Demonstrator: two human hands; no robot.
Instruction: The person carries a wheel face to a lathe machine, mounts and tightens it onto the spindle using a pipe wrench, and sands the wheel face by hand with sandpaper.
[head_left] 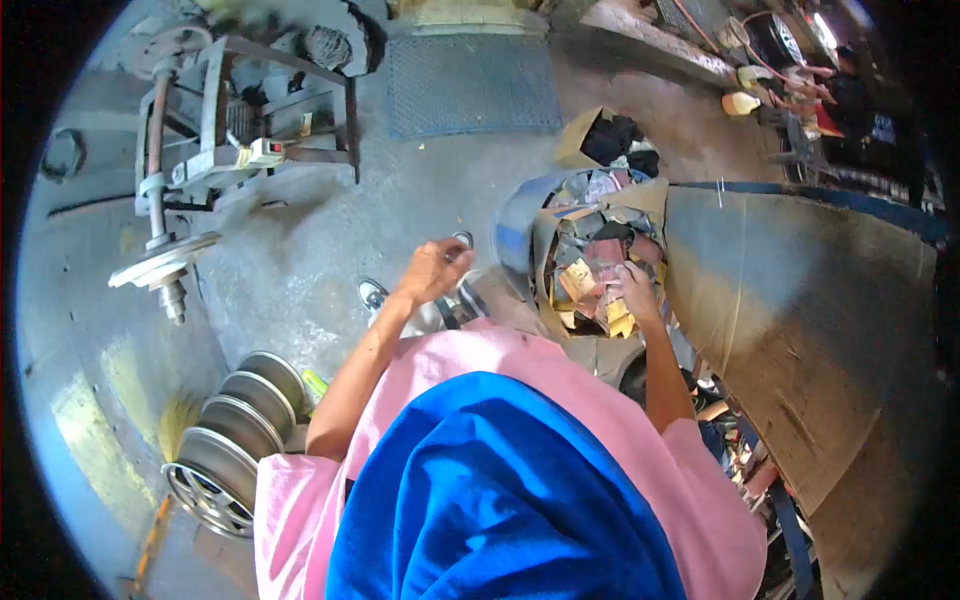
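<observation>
My right hand (637, 288) is over a cardboard box (543, 262) packed with torn scraps. Its fingers are pinched at the edge of a reddish-brown scrap sheet (604, 258). Around that sheet lie yellow scrap pieces (578, 281), dark pieces and grey pieces. My left hand (437, 270) hangs in front of my body with the fingers curled in. Whatever it may hold is hidden by the fingers. Below it are my shoes (371, 294) on the floor.
A blue drum (516, 225) stands against the box. Large cardboard sheets (790, 300) cover the right side. Several wheel rims (235, 435) lie at lower left, below a metal frame machine (215, 120) with a shaft and disc (165, 258). A textured mat (473, 85) lies ahead.
</observation>
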